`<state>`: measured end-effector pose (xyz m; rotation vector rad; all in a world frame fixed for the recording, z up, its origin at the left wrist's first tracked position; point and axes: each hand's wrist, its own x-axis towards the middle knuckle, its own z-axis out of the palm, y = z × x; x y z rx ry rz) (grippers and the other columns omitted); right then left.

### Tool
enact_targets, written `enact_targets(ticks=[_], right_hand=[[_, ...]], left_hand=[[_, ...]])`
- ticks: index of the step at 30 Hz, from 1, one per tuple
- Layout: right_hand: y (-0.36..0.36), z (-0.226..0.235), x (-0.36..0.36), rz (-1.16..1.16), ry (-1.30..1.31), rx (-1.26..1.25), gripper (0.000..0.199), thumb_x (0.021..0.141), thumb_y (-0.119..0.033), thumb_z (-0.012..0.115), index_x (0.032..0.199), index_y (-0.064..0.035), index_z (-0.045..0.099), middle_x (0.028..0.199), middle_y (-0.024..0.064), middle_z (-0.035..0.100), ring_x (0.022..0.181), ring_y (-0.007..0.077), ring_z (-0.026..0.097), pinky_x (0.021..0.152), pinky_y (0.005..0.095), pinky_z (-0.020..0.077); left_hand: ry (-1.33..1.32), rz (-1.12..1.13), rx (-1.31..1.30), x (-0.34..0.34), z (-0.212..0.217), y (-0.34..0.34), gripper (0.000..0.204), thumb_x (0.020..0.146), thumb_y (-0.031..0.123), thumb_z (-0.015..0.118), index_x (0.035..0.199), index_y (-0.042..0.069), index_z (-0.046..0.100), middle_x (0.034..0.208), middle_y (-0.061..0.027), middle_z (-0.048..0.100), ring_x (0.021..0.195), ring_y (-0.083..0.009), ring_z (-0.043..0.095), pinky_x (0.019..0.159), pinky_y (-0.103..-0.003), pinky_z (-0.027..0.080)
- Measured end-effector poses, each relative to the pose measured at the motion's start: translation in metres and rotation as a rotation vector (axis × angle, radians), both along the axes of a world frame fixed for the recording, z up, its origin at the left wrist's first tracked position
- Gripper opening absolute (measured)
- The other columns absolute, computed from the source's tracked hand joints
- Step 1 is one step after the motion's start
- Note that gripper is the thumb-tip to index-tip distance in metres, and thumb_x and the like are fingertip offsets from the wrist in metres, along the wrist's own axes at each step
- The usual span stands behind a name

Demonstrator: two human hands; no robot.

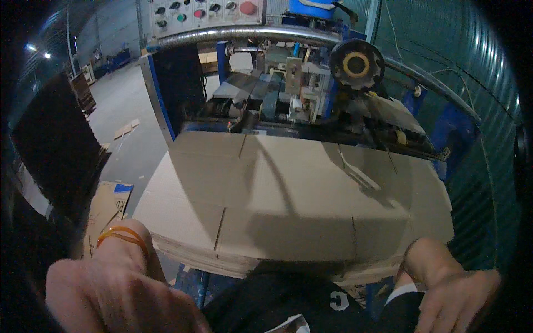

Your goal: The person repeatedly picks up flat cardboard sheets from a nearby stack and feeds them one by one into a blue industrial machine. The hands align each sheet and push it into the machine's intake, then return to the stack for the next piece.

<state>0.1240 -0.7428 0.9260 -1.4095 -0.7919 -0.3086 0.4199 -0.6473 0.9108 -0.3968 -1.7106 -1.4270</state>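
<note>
My left hand [119, 291] is raised close to the camera at the lower left, its back and knuckles showing. Orange bands [123, 233] circle that wrist. At the lower right my right hand [458, 297] is raised too, bent at the wrist. The lower edge of the picture cuts off the fingertips of both hands, so whether they hold anything cannot be seen. Beyond them lies a stack of flat cardboard box blanks [294, 183], with slots cut in the top sheet. Neither hand visibly touches the stack.
Behind the stack stands a blue machine with a black handwheel [357, 65], a metal rail [244, 34] and a control panel [205, 11] of knobs and buttons. Loose cardboard [108, 208] lies on the floor at left. A green corrugated wall [472, 61] rises at right.
</note>
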Motion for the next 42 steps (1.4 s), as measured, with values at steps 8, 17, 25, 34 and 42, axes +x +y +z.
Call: enact_targets(ticks=[8,17,25,34,42], right_hand=[[-0.009,-0.013,0.010,-0.034,-0.139,-0.495,0.023,0.088,-0.026,0.051,0.076,-0.0081,0.058,0.065,0.0047,0.054,0.047,0.0158,0.050,0.038,0.0247,0.0338],[-0.035,-0.109,0.010,-0.840,0.802,-0.493,0.040,0.086,-0.033,0.054,0.110,-0.0015,0.052,0.108,0.0123,0.048,0.096,0.0279,0.044,0.078,0.0370,0.0358],[-0.108,-0.267,-0.134,-2.487,1.402,-0.976,0.048,0.086,-0.034,0.055,0.128,-0.0103,0.048,0.135,0.0174,0.041,0.126,0.0366,0.035,0.103,0.0466,0.0298],[-0.135,-0.385,-0.246,-2.944,0.579,-1.547,0.044,0.086,-0.027,0.058,0.128,-0.0190,0.046,0.138,0.0122,0.039,0.126,0.0407,0.034,0.100,0.0557,0.0296],[-0.131,-0.387,-0.246,-2.846,0.361,-0.821,0.052,0.084,-0.036,0.058,0.130,-0.0169,0.043,0.142,0.0134,0.032,0.128,0.0404,0.031,0.101,0.0588,0.0266]], left_hand=[[-0.283,0.043,-0.040,0.005,0.004,0.017,0.029,0.093,0.024,0.049,0.110,0.005,0.062,0.076,-0.0121,0.064,0.051,-0.0180,0.057,0.043,-0.030,0.042],[-0.915,0.639,-0.788,0.048,-0.062,-0.049,0.051,0.083,0.037,0.057,0.117,0.000,0.047,0.097,-0.0217,0.056,0.084,-0.0359,0.054,0.075,-0.042,0.042],[-0.833,2.731,-0.426,0.257,0.032,-0.292,0.064,0.082,0.019,0.054,0.140,0.017,0.027,0.113,-0.0219,0.053,0.103,-0.0381,0.054,0.084,-0.048,0.045],[-0.909,2.692,-0.112,0.321,0.050,-0.364,0.080,0.081,0.029,0.056,0.145,0.026,0.009,0.098,-0.0205,0.064,0.089,-0.0383,0.062,0.076,-0.049,0.048],[-0.983,2.555,-0.258,0.385,0.058,-0.403,0.084,0.080,0.035,0.060,0.144,0.019,0.008,0.104,-0.0250,0.061,0.096,-0.0413,0.059,0.083,-0.046,0.046]])
